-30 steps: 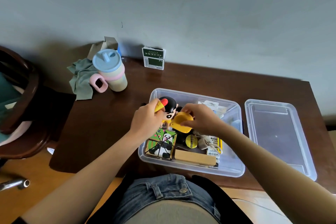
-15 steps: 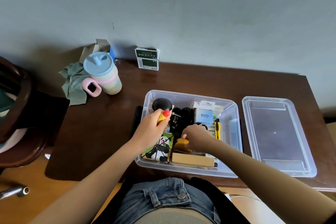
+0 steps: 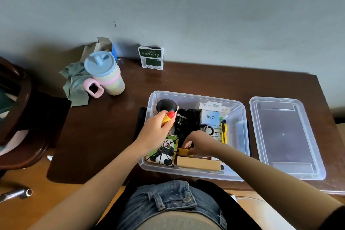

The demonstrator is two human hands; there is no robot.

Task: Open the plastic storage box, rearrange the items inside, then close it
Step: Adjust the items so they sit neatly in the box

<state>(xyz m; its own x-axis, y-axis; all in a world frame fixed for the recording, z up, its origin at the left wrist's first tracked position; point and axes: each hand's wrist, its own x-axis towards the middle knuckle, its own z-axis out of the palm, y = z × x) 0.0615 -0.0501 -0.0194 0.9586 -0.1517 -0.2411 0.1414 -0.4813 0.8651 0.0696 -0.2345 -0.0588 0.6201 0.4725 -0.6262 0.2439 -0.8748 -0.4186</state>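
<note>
The clear plastic storage box [image 3: 240, 134] stands open on the dark wooden table, its lid [image 3: 285, 136] lying upturned to the right. My left hand [image 3: 155, 132] grips a yellow toy with a red tip [image 3: 169, 116] at the box's left side, next to a black-haired figure [image 3: 166, 105]. My right hand [image 3: 200, 144] reaches down into the box and holds a yellow object [image 3: 183, 152], pressing it low between a panda card box [image 3: 165, 150] and a tan box [image 3: 197, 163]. Black cables [image 3: 188, 119], a blue Q88 box [image 3: 210, 117] and a yellow utility knife [image 3: 224, 130] lie further back.
A pastel lidded cup [image 3: 104, 73] with a pink handle stands at the table's back left beside a green cloth [image 3: 74, 84]. A green-and-white carton [image 3: 151, 58] leans at the wall. A dark wooden chair [image 3: 20, 117] is at the left.
My right hand has lowered the yellow object from above the box down to its front bottom. The black-haired figure now sits at the box's back left, and my left hand still holds the red-tipped toy.
</note>
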